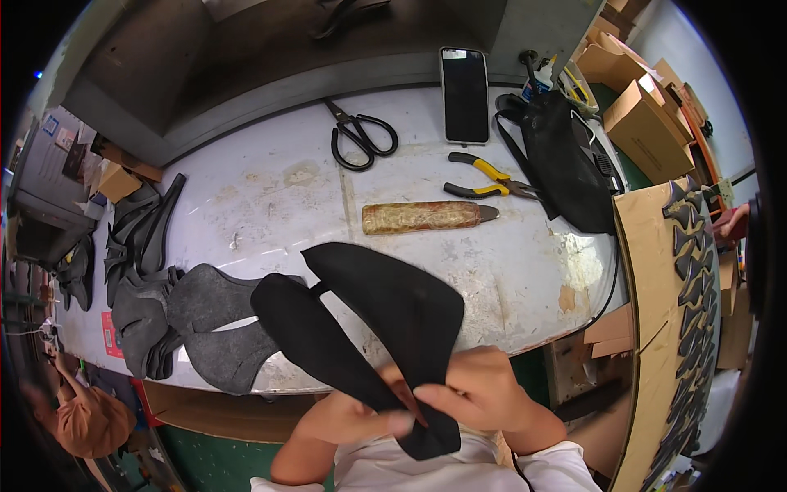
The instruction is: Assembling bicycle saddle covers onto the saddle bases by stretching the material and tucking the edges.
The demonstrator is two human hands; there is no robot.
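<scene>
Both my hands hold a black, U-shaped shoe upper (393,307) above the table's front edge. Its two long wings point away from me, with a narrow gap between them. My left hand (352,418) pinches the near end by the left wing, thumb on top. Closed on the right wing's near end is my right hand (475,389), its thumb pressing at the inner edge. The fingers underneath are partly hidden. Left of the upper lie several grey, curved shoe-upper pieces (215,299), overlapping in a pile. Beyond it rests a short blade with a tape-wrapped handle (422,217).
Black-handled scissors (361,141), yellow-and-black pliers (492,176), a phone (465,94) and a black bag (566,156) lie farther back. Black pieces (139,225) stand at left. Cardboard (648,271) bearing dark pieces borders the right. Another person (90,418) is at lower left.
</scene>
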